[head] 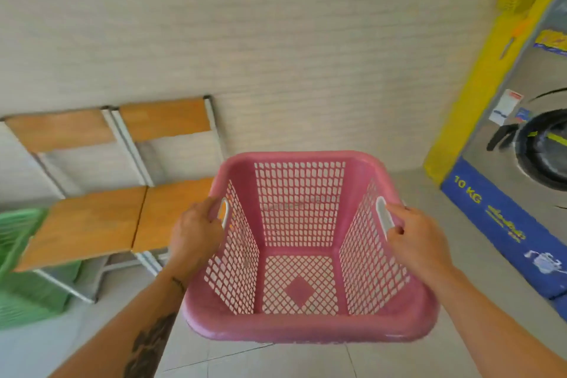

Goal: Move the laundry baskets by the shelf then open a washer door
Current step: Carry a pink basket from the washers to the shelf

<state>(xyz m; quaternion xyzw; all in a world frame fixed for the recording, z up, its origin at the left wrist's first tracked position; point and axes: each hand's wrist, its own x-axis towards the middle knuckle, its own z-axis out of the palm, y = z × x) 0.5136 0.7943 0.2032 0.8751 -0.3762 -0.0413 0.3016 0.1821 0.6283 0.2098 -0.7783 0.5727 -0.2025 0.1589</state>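
I hold an empty pink plastic laundry basket (306,328) in front of me, lifted off the floor. My left hand (194,233) grips its left handle slot and my right hand (412,239) grips its right handle slot. A green laundry basket (21,270) stands on the floor at the far left, partly hidden under a chair. At the right edge stands a steel front-loading washer (521,163) with a round dark door that looks closed, a blue "10 KG" panel and a yellow frame.
Two wooden chairs (101,221) with metal frames stand side by side against the pale wall at left. The floor is light tile. No shelf is in view.
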